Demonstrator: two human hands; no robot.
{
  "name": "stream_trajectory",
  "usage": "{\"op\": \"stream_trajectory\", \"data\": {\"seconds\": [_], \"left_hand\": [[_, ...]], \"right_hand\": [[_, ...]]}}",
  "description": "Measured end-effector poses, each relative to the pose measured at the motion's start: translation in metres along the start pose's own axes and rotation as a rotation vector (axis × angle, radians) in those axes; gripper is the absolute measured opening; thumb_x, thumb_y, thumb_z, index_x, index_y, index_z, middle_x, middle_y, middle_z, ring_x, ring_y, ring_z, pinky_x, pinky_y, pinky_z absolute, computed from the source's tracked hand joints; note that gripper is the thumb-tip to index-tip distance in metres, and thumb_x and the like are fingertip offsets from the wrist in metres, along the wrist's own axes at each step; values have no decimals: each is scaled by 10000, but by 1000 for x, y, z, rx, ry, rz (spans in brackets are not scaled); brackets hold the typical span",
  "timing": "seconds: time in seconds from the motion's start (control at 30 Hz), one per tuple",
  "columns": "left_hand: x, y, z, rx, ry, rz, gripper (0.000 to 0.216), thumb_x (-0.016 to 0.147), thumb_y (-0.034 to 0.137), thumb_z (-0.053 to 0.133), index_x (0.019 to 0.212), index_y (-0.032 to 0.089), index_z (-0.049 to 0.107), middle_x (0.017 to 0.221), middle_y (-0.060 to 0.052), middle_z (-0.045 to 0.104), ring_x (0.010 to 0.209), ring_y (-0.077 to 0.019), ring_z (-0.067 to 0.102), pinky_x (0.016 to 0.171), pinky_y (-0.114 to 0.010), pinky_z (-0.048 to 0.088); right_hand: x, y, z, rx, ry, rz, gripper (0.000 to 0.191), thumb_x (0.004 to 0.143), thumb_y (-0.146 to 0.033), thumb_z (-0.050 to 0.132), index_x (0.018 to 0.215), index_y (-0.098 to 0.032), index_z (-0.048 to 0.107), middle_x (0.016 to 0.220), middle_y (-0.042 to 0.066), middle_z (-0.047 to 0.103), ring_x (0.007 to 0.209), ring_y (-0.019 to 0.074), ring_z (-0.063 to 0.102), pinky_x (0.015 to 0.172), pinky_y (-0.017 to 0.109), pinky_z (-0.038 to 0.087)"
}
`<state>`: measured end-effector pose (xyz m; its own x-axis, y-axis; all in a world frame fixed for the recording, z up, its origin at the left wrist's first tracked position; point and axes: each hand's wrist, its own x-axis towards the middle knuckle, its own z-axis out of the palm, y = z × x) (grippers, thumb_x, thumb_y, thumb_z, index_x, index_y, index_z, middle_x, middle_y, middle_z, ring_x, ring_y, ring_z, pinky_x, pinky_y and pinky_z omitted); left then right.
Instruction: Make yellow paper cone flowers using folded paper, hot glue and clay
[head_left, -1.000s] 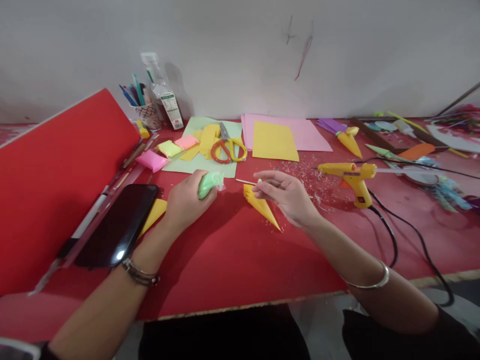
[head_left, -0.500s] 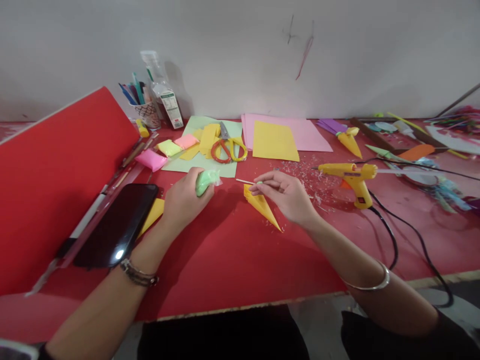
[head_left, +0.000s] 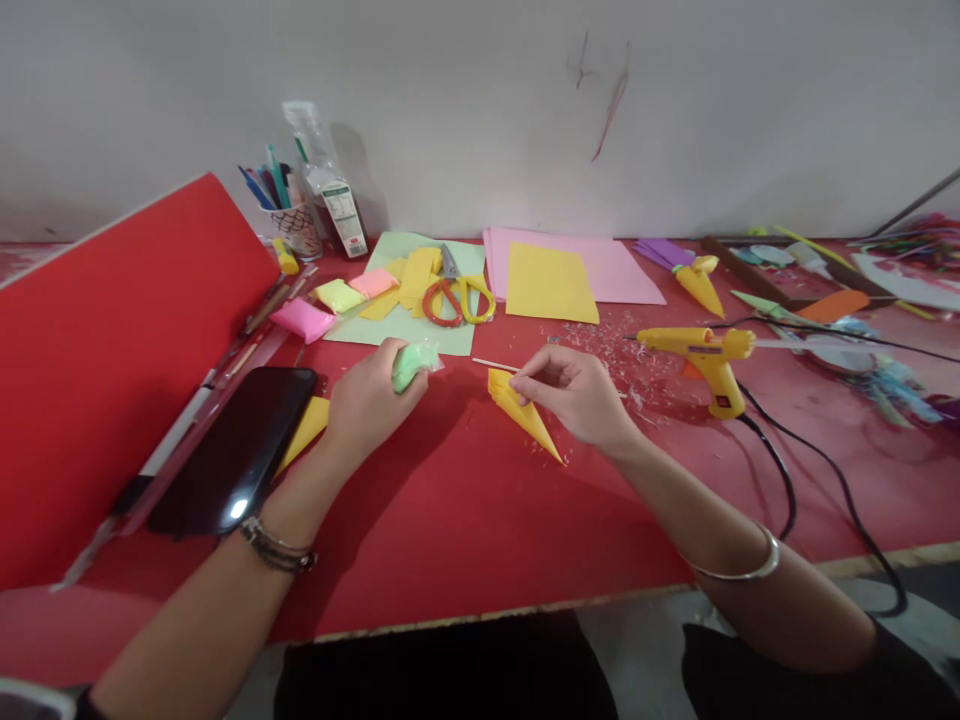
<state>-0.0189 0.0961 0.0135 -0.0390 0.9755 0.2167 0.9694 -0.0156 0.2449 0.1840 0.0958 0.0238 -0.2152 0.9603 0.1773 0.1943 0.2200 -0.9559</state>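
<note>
My left hand (head_left: 367, 395) is closed around a clear packet of light green modelling clay (head_left: 411, 366), held above the red table. Just over a rolled yellow paper cone (head_left: 531, 420), the thumb and index finger of my right hand (head_left: 568, 392) are pinched together. Whatever lies between those fingertips is too small or hidden to make out. The cone rests with its tip towards me, its wide end partly behind my fingers. A thin pale stick (head_left: 491, 364) lies just beyond the cone, its right end hidden by my right hand.
Scissors (head_left: 459, 298) lie on green paper with small clay packets (head_left: 304, 318) beside it. A yellow glue gun (head_left: 701, 360) and its cable sit to the right, near scattered shreds. A phone (head_left: 236, 445) and a slanted red board (head_left: 127, 370) occupy the left. Pink paper (head_left: 630, 275) lies behind.
My right hand's fingertips have moved slightly down and right, towards the cone. A small green bit seen at those fingertips before is no longer visible. My left hand stays almost still.
</note>
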Motion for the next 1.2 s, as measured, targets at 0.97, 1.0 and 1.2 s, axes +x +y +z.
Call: {"op": "stream_trajectory", "data": {"seconds": [0.97, 1.0, 1.2], "left_hand": [[1, -1, 2, 27, -36, 47, 275, 761, 391, 395, 923, 198, 504, 805, -50, 645, 726, -227, 598, 508, -261, 358], [1, -2, 2, 28, -43, 61, 266, 762, 382, 393, 915, 197, 506, 810, -53, 646, 725, -229, 597, 514, -267, 363], [4, -5, 6, 25, -82, 100, 248, 750, 346, 426, 919, 185, 509, 899, -82, 628, 833, -254, 574, 641, -323, 416]], "right_hand": [[2, 4, -3, -139, -3, -55, 111, 751, -214, 522, 692, -180, 610, 567, -21, 579, 509, 88, 540, 533, 242, 433], [2, 5, -4, -219, 14, -100, 119, 758, -195, 508, 717, -189, 620, 604, -12, 585, 552, 98, 545, 552, 244, 426], [2, 8, -3, -597, 43, -254, 196, 778, -221, 480, 927, -186, 602, 806, 56, 544, 727, 163, 535, 671, 306, 434]]}}
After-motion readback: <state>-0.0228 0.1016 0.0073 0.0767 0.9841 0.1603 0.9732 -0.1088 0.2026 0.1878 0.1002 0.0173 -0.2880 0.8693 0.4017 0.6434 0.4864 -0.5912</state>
